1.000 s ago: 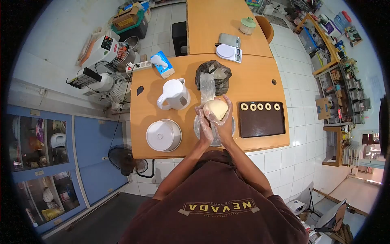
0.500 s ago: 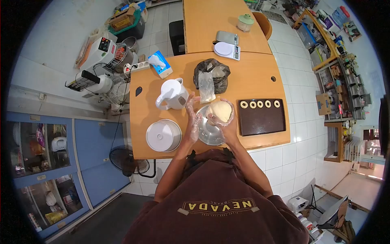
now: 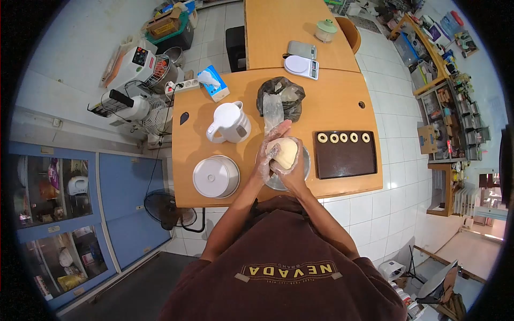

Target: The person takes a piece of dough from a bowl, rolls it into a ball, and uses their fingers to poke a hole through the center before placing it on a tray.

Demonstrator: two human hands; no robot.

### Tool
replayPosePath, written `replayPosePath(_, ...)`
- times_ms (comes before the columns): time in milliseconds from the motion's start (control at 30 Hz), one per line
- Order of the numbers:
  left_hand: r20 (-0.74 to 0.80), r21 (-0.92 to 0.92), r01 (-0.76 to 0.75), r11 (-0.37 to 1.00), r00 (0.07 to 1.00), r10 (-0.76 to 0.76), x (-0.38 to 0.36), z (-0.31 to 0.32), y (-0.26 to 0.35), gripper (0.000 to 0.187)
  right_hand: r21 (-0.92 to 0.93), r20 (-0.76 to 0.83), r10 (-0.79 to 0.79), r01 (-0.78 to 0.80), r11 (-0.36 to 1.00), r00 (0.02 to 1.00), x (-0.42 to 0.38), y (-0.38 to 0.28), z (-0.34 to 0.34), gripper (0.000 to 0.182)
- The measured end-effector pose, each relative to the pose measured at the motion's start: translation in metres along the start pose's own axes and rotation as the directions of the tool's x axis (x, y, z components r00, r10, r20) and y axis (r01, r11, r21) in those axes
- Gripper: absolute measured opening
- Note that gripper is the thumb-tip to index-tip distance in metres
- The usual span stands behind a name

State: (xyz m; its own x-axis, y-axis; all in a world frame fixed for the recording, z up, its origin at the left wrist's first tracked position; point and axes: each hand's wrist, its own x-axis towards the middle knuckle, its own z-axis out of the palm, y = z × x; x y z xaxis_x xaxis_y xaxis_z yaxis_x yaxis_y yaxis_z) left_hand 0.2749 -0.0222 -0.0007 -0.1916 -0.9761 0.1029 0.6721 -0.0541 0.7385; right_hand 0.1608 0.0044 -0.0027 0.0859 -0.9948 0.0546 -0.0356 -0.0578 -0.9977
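A pale ball of dough (image 3: 287, 154) sits between my two hands, over the metal bowl (image 3: 307, 163). My left hand (image 3: 266, 154), in a clear plastic glove, presses along the left side of the dough with its fingers reaching past the far edge. Cupped under the near right side is my right hand (image 3: 290, 175), also gloved and closed round the dough. Most of the bowl is hidden beneath them. Just beyond my fingers lies a clear plastic bag (image 3: 273, 109), against a black plastic bag (image 3: 292, 101).
To the right lies a dark baking tray (image 3: 346, 160) with a row of several dough rings (image 3: 334, 138). A white lidded tub (image 3: 216, 177) and a white pitcher (image 3: 229, 123) stand left. Farther back are a tissue box (image 3: 213, 84) and a white kitchen scale (image 3: 301, 66).
My left hand has moved right and come against the dough, from standing apart with open fingers. The dough and my right hand have shifted slightly left.
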Motion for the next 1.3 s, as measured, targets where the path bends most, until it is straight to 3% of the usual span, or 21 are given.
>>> replayPosePath(67, -0.042, -0.011, -0.073, 0.997, 0.997, 0.072, 0.000, -0.001, -0.006, 0.092, 0.036, -0.003, -0.052, 0.052, 0.998, 0.999, 0.000, 0.003, 0.001, 0.087)
replayPosePath(200, -0.125, -0.082, 0.041, 0.996, 0.991, -0.051, -0.008, 0.006, -0.012, 0.102, -0.091, 0.109, -0.107, 0.117, 0.989, 0.988, 0.012, 0.006, -0.013, 0.080)
replayPosePath(300, -0.134, -0.215, 0.083, 0.973, 0.985, -0.113, -0.016, 0.017, -0.013, 0.096, 0.095, 0.105, -0.203, 0.194, 0.976, 0.973, 0.019, 0.003, -0.020, 0.079)
replayPosePath(400, -0.068, -0.181, 0.116, 0.977, 0.989, -0.130, -0.017, 0.022, -0.014, 0.089, -0.214, -0.093, -0.123, 0.101, 0.972, 0.988, 0.024, -0.006, -0.023, 0.075)
replayPosePath(467, -0.086, -0.068, 0.158, 0.985, 0.983, -0.164, -0.016, 0.022, -0.013, 0.092, -0.260, -0.248, -0.243, 0.177, 0.949, 0.938, 0.029, -0.015, -0.019, 0.065)
replayPosePath(500, -0.144, -0.108, 0.146, 0.983, 0.976, -0.161, -0.016, 0.023, -0.015, 0.095, -0.252, -0.294, -0.208, 0.134, 0.958, 0.933, 0.029, -0.015, -0.020, 0.064)
replayPosePath(633, -0.200, 0.071, 0.186, 0.980, 0.965, -0.169, -0.018, 0.013, -0.020, 0.078, -0.072, -0.360, -0.061, 0.037, 0.997, 0.931, 0.035, -0.010, -0.028, 0.058)
replayPosePath(667, -0.220, 0.092, 0.203, 0.975, 0.959, -0.179, -0.019, 0.012, -0.020, 0.072, -0.015, -0.352, -0.019, 0.015, 1.000, 0.936, 0.035, -0.007, -0.031, 0.058)
replayPosePath(800, -0.275, 0.227, 0.245, 0.943, 0.945, -0.180, -0.022, -0.008, -0.030, 0.054, -0.096, -0.258, -0.034, 0.009, 0.995, 0.966, 0.029, -0.015, -0.039, 0.050)
replayPosePath(967, -0.320, 0.372, 0.187, 0.909, 0.945, -0.064, -0.023, -0.020, -0.040, 0.047, -0.048, -0.010, -0.092, 0.091, 0.995, 0.996, 0.021, -0.012, -0.036, 0.037)
replayPosePath(1067, -0.274, 0.419, 0.095, 0.903, 0.961, 0.026, -0.025, -0.019, -0.036, 0.049, -0.192, 0.124, -0.129, 0.152, 0.970, 0.984, 0.021, -0.036, -0.037, 0.031)
replayPosePath(1100, -0.244, 0.430, 0.049, 0.902, 0.968, 0.063, -0.025, -0.017, -0.032, 0.051, -0.255, 0.153, -0.158, 0.193, 0.947, 0.975, 0.022, -0.041, -0.038, 0.033)
replayPosePath(1200, -0.261, 0.539, 0.135, 0.832, 0.965, 0.012, -0.020, -0.013, -0.016, 0.060, -0.381, 0.232, -0.191, 0.270, 0.884, 0.954, 0.026, -0.047, -0.041, 0.046)
replayPosePath(1300, -0.109, 0.707, 0.017, 0.707, 0.990, 0.086, -0.014, -0.013, -0.002, 0.073, -0.394, 0.274, -0.155, 0.258, 0.882, 0.949, 0.031, -0.050, -0.045, 0.061)
